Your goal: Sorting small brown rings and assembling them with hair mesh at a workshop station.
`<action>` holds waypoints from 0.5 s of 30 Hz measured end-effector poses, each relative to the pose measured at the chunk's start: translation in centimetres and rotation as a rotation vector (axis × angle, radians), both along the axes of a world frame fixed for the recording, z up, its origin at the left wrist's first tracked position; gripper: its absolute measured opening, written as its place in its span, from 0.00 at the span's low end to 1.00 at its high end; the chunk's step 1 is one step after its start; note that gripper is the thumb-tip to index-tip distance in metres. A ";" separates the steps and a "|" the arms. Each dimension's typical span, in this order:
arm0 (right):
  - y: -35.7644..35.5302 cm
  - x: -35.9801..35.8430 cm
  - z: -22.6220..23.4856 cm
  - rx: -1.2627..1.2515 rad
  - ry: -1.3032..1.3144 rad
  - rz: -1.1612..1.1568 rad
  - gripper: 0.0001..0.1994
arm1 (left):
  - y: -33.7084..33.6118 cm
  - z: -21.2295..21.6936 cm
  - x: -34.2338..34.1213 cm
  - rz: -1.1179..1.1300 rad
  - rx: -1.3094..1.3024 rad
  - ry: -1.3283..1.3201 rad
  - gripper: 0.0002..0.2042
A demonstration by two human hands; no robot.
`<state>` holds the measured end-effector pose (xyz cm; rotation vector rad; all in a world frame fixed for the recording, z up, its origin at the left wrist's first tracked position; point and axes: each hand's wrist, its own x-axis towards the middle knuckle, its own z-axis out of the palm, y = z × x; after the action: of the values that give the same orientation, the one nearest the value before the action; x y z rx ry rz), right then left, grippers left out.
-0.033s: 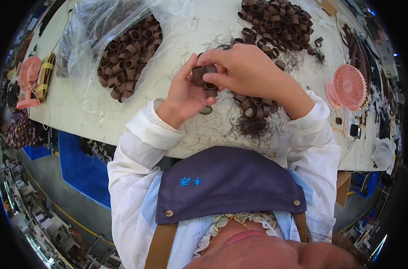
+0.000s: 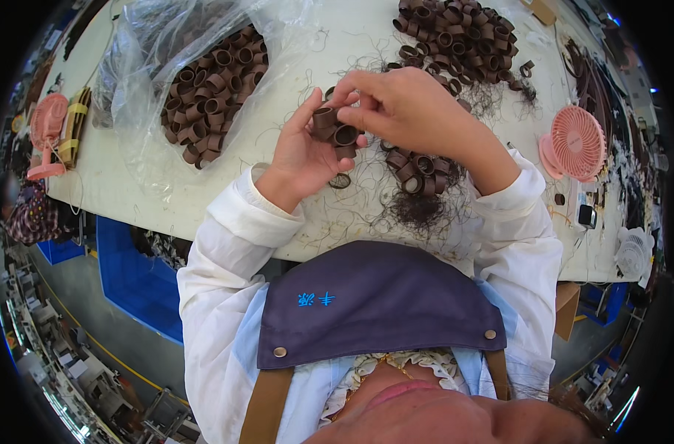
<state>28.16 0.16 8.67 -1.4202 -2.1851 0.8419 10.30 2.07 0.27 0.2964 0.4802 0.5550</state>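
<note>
On the white worktable (image 2: pixel 122 177), loose hair strands (image 2: pixel 418 211) lie scattered.

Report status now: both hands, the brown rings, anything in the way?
Left hand holds several brown rings. Right hand fingers pinch one of them. Loose hair and more rings lie under the hands on the table.

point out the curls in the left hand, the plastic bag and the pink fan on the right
curls (image 2: pixel 335 129), head view, on the brown rolls held in the left hand (image 2: pixel 307 152)
plastic bag (image 2: pixel 141 66), head view, on its clear crumpled film
pink fan (image 2: pixel 576 143), head view, on its round grille
</note>
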 end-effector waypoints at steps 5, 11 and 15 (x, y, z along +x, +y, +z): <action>0.7 2.6 -3.6 0.132 -0.248 0.060 0.08 | 0.7 0.0 -2.5 0.111 0.015 -0.013 0.14; 0.0 0.8 -6.6 0.124 -0.449 -0.009 0.12 | 1.0 -0.7 -4.7 0.133 0.172 0.066 0.08; 0.3 1.0 -8.4 0.188 -0.403 -0.046 0.13 | 0.5 -0.8 -5.2 0.108 0.422 0.396 0.05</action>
<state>29.20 0.46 0.31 -1.6468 -2.4305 0.3403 5.06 2.56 -0.54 0.7962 0.7641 0.7060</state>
